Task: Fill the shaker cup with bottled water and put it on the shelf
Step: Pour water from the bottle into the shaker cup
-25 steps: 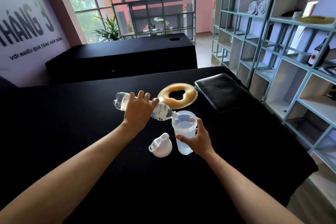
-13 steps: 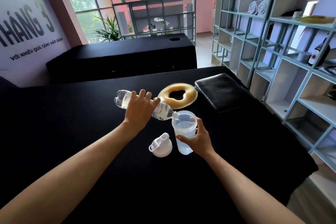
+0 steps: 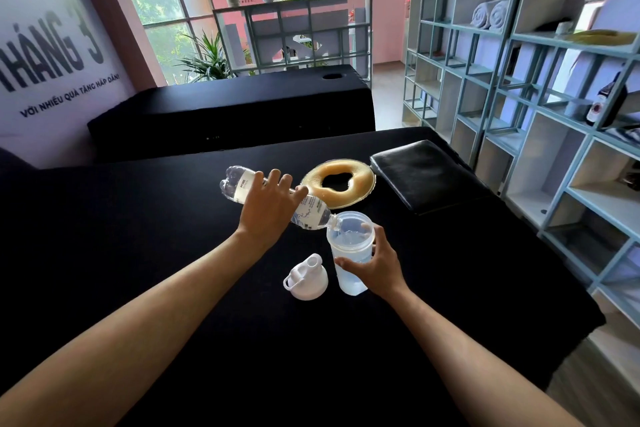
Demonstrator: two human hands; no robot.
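Shaker cup (image 3: 350, 251) stands upright on the black counter (image 3: 138, 253), lid off, partly filled with clear water, level roughly past the midpoint as far as the translucent wall lets one judge. Right hand (image 3: 375, 262) wraps the cup's lower body from the right side, fingers curled closed around it, steadying it. Left hand (image 3: 268, 208) is closed over the middle of the water bottle (image 3: 242, 185), which is tilted neck-down with its mouth right at the cup's rim; water is visible inside the bottle's raised base end, so pouring looks to be in progress. To do this step well: keep the bottle mouth inside the rim line, tilt gradually so the flow doesn't glug and splash, hold the cup firm against the counter, and stop short of the brim so the lid (image 3: 306, 279) can go on without overflow. The lid lies on the counter just left of the cup, not touching it as far as visible. Shelf unit (image 3: 519, 97) stands off to the right, well apart from the cup. Count: one cup, one bottle, one lid, one tan ring cushion (image 3: 337, 180) just behind the bottle neck, one black flat pad (image 3: 426, 173) to its right, two hands.
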